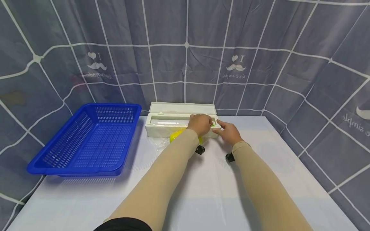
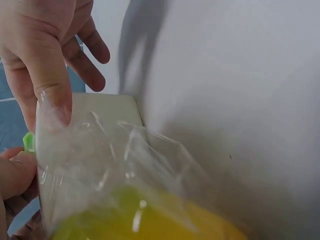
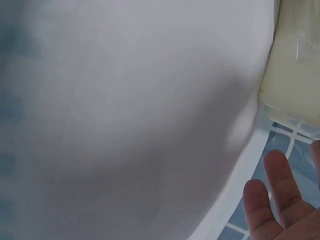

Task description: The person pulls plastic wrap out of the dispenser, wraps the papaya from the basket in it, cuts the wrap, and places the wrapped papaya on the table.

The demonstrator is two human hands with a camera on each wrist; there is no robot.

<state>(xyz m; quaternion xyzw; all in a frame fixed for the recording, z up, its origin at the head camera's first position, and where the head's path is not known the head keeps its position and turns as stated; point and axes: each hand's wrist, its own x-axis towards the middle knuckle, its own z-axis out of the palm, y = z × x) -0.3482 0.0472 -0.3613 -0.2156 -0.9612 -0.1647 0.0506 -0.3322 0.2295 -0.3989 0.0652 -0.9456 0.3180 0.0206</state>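
Note:
A white cling film dispenser stands at the back of the table, its lid raised. Clear cling film hangs over its front. My left hand pinches the small green slide cutter at the dispenser's top edge, towards the right end. At that right end, my right hand grips the corner, its thumb pressing the film against the front and the other fingers extended beyond. A rounded yellow thing lies before the dispenser beneath my left forearm, partly covered by film; its kind is not clear.
A blue plastic basket stands on the left of the white-covered table. Grey curtain with white lines hangs behind and at both sides. Small black wrist cameras sit below both wrists.

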